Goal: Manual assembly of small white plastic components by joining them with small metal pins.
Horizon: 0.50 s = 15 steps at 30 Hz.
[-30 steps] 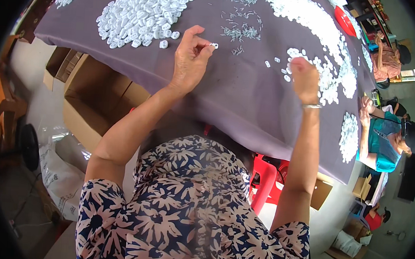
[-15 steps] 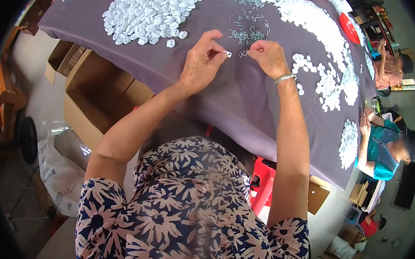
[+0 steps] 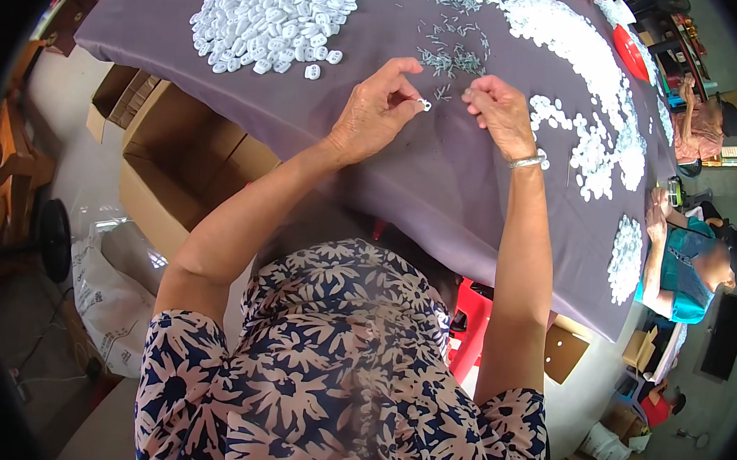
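Note:
My left hand (image 3: pixel 375 109) is over the near part of the cloth, pinching a small white plastic piece (image 3: pixel 425 105) between thumb and forefinger. To its right, my right hand (image 3: pixel 501 113) has its fingertips pressed together; whatever they hold, if anything, is too small to make out. Just beyond both hands lie loose small grey pins (image 3: pixel 453 61). A large heap of white pieces (image 3: pixel 272 18) like the held one covers the cloth at the far left. Small round white pieces (image 3: pixel 550 113) are scattered beside my right hand.
A dark purple cloth (image 3: pixel 309 106) covers the table. More white pieces (image 3: pixel 601 84) spread along its right side, with a red bowl (image 3: pixel 630 53) among them. An open cardboard box (image 3: pixel 159 164) stands below the left edge. Two people (image 3: pixel 682 260) sit across on the right.
My right hand has drawn back from the near edge of the grey pins, to the right. The left hand, still pinching the white piece, has shifted slightly right.

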Each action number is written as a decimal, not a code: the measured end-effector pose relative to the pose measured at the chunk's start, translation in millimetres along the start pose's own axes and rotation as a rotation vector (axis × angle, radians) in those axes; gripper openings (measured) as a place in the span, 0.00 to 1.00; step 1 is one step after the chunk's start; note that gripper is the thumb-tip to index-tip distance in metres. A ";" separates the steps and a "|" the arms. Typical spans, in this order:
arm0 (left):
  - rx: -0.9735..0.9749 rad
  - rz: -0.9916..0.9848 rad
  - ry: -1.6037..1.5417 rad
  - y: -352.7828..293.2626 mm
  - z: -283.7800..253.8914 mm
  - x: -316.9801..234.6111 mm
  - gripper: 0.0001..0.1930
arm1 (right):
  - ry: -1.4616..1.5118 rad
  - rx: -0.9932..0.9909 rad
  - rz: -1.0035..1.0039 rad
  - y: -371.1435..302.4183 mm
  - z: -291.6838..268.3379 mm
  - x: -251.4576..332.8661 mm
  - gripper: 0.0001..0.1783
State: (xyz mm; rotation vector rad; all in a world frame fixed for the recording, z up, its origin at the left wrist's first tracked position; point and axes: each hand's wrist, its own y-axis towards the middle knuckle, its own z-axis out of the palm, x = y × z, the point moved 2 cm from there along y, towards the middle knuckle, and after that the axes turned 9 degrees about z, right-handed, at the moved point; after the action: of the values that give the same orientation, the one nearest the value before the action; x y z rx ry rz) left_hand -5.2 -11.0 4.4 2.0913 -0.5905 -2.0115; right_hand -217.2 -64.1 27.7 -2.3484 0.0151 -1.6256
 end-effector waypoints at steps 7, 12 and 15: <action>0.031 0.001 0.030 0.6 1.1 0.8 0.21 | 0.207 0.054 -0.228 -15.0 28.6 -0.5 0.04; 0.038 0.005 0.035 0.6 1.4 1.3 0.21 | 0.197 0.053 -0.236 -22.7 44.2 2.6 0.06; 0.034 0.011 0.041 0.4 1.3 0.4 0.20 | 0.273 0.056 -0.217 -26.6 47.3 5.4 0.06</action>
State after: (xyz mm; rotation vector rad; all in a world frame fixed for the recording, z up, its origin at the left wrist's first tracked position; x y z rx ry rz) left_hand -6.6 -11.4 4.1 2.1385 -0.6320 -1.9608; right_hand -175.8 -28.9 23.6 -2.1311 -0.2341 -2.0102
